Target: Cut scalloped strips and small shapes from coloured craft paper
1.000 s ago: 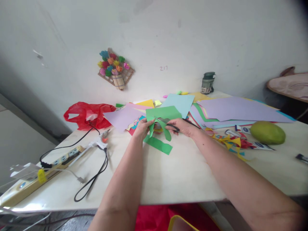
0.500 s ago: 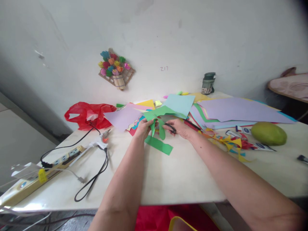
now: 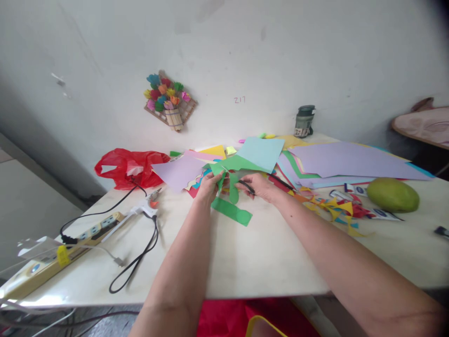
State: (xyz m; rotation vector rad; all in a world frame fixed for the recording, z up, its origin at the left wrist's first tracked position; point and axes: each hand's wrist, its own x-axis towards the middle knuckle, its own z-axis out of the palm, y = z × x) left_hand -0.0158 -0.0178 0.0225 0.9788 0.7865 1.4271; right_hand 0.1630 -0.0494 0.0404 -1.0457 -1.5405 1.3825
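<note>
Between my hands is a sheet of green paper [image 3: 242,162], partly cut, with a rounded strip hanging down from it. My left hand [image 3: 210,185] pinches the paper's left part. My right hand [image 3: 257,185] is closed round the black handles of a pair of scissors [image 3: 247,186], whose blades lie at the green paper. Below them on the table rests a separate green paper strip [image 3: 228,210] with a round shape at its right end. Coloured paper pieces [image 3: 199,181] lie just behind my left hand.
A red plastic bag [image 3: 131,168], a glue gun [image 3: 149,203] with its cord and a power strip [image 3: 91,231] are at left. Paper sheets [image 3: 347,159], scraps [image 3: 333,208], tubes [image 3: 384,214] and a green mango-like fruit [image 3: 393,195] lie at right. A tumbler [image 3: 304,121] stands behind.
The hanging green strip has shifted slightly left and turned. My right hand and the scissors have moved a little left; my left hand stays nearly in place.
</note>
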